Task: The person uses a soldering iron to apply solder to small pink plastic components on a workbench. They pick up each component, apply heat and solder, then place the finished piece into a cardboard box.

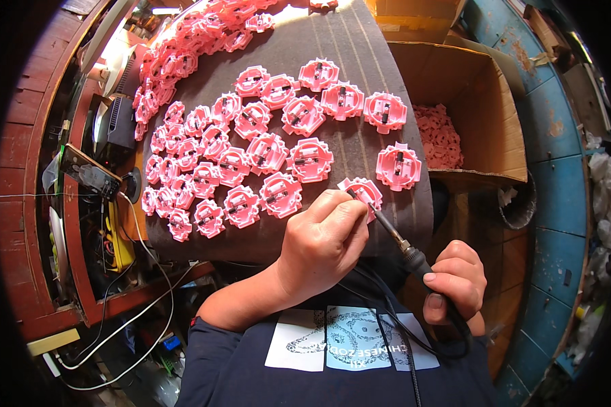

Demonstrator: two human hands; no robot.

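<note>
My right hand (460,279) is closed round the black handle of a soldering iron (413,258), its metal shaft slanting up and left. The iron's tip end reaches a pink plastic part (365,190) at the near edge of the dark board (349,152). Close beside that part, my left hand (324,234) is closed in a pinch; what its fingers hold is hidden. A small dark piece shows at the fingertips. Several similar pink parts (310,160) with black pieces inside lie in rows beyond my hands. One more pink part (398,167) sits to the right.
A heap of pink parts (204,30) covers the board's far left. On the right stands a cardboard box (478,102) with more pink pieces inside. A phone (90,173) and white cables (161,268) are at left. The iron's black cord (394,315) crosses my lap.
</note>
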